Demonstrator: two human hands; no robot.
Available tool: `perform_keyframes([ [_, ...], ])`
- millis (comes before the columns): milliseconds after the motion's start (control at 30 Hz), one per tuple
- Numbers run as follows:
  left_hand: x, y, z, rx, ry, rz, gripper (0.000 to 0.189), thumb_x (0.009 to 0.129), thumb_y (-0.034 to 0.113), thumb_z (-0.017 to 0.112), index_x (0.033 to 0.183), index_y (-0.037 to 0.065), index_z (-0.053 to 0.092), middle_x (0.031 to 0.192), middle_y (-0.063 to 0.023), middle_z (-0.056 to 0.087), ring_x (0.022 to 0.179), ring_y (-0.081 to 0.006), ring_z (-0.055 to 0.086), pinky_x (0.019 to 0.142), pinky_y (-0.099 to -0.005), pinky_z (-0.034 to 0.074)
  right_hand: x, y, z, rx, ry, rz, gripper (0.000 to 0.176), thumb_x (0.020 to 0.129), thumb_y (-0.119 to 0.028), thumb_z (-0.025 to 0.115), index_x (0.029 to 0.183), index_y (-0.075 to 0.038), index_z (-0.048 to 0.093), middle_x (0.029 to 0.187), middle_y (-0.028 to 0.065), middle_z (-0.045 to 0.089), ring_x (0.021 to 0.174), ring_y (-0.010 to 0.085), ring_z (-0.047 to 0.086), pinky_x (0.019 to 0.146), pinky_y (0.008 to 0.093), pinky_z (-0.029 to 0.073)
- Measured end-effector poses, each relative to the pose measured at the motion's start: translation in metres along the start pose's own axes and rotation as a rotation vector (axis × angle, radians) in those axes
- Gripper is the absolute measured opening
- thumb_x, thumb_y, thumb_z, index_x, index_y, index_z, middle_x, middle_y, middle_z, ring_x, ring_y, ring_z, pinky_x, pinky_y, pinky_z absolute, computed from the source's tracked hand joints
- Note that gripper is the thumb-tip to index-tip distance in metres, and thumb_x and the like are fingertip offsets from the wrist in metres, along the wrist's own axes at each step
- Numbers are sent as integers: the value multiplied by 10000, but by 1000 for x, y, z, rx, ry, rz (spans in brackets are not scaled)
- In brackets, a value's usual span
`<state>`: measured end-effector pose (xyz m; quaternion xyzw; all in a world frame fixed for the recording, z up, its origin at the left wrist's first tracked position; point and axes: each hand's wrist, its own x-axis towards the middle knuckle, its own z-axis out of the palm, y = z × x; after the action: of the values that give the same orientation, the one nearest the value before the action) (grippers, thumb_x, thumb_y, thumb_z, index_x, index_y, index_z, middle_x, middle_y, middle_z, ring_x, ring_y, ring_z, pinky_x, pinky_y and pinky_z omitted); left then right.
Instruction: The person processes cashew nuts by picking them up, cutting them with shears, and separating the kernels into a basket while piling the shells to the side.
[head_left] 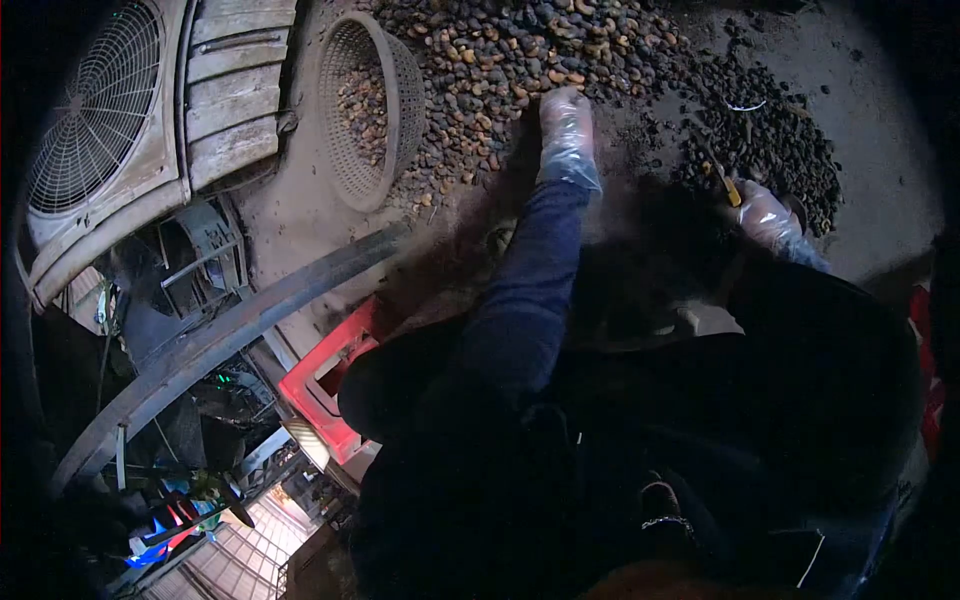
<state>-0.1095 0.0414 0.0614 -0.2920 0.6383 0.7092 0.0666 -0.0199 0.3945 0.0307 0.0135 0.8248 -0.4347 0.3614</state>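
Observation:
My left hand (567, 120), in a clear plastic glove, reaches to the near edge of a pile of roasted-looking cashew nuts (500, 60). Its fingertips point down and away, so whether it grips a nut is hidden. My right hand (768, 215), also gloved in plastic, is closed around a small knife with a yellow handle (734, 192), its thin blade pointing up and left. It is beside a heap of dark, blackened shell pieces (780, 140). Left of the nuts, a plastic basket (405, 110) lies tipped on its side with nuts inside.
A fan with a wire guard (95, 110) is at the upper left. A curved metal bar (240, 305) crosses the left side near a red plastic stool or crate (325, 385). Assorted clutter fills the lower left. Brown dust covers the floor (880, 130).

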Motion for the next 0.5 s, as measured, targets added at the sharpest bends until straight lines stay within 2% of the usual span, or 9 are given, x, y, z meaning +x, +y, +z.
perform_keyframes([
  [67, 24, -18, -6, 522, -17, 167, 260, 964, 60, 683, 1205, -16, 626, 1013, -123, 676, 853, -198, 696, 708, -304, 605, -7, -18, -4, -51, -64, 27, 471, 940, -243, 795, 1332, -16, 665, 1188, 145, 751, 1094, 249, 693, 1010, 397, 521],
  [100, 30, -26, -7, 664, -37, 202, 258, 953, 38, 675, 1200, -19, 629, 1010, -124, 682, 848, -197, 698, 703, -298, 598, -8, -18, -4, -49, -64, 28, 471, 940, -243, 795, 1332, -16, 665, 1188, 145, 751, 1094, 249, 693, 1010, 397, 521],
  [167, 15, -24, -4, 635, -129, 116, 261, 932, -7, 657, 1191, -24, 634, 1004, -124, 694, 838, -195, 702, 694, -288, 584, -5, -18, -4, -80, -119, 38, 486, 934, -264, 804, 1332, -19, 670, 1201, 152, 750, 1108, 268, 698, 1012, 405, 522],
  [267, -32, -10, -4, 48, -271, -184, 280, 900, -74, 631, 1177, -32, 642, 994, -125, 711, 823, -193, 707, 680, -272, 563, -7, -19, -7, -64, -123, 41, 486, 932, -286, 803, 1327, -34, 676, 1211, 143, 749, 1108, 273, 699, 1010, 407, 522],
  [333, -33, -35, -39, -714, -380, -260, 278, 914, -65, 617, 1188, -27, 646, 1061, -142, 709, 881, -213, 722, 723, -250, 592, -11, -25, -7, -61, -115, 55, 487, 933, -295, 800, 1332, -43, 677, 1211, 137, 750, 1109, 272, 699, 1007, 408, 523],
  [367, -42, -32, -49, -793, -399, -133, 278, 922, 20, 729, 1177, -72, 666, 1097, -245, 685, 914, -274, 740, 701, -307, 700, -12, -32, -9, -68, -109, 60, 489, 935, -304, 797, 1336, -53, 678, 1211, 132, 751, 1110, 271, 700, 1005, 410, 523],
  [400, -37, -25, -52, -919, -347, -189, 301, 917, 87, 780, 1156, -64, 676, 1093, -236, 688, 904, -292, 742, 683, -321, 702, -14, -39, -11, -70, -112, 58, 489, 935, -304, 797, 1336, -53, 678, 1211, 132, 751, 1110, 271, 700, 1005, 410, 523],
  [467, -19, -3, -71, -957, -317, -217, 335, 906, 161, 826, 1120, -53, 680, 1096, -215, 693, 901, -291, 742, 676, -311, 696, -17, -56, -17, -224, -129, 140, 640, 962, -276, 808, 1473, 21, 561, 1202, 190, 741, 1023, 292, 712, 940, 410, 569],
  [500, -12, 5, -81, -958, -344, -87, 355, 915, 200, 838, 1144, -16, 674, 1089, -190, 704, 885, -258, 739, 678, -308, 695, -20, -59, -16, -226, -135, 141, 640, 962, -276, 808, 1473, 21, 561, 1202, 190, 741, 1023, 292, 712, 940, 410, 569],
])
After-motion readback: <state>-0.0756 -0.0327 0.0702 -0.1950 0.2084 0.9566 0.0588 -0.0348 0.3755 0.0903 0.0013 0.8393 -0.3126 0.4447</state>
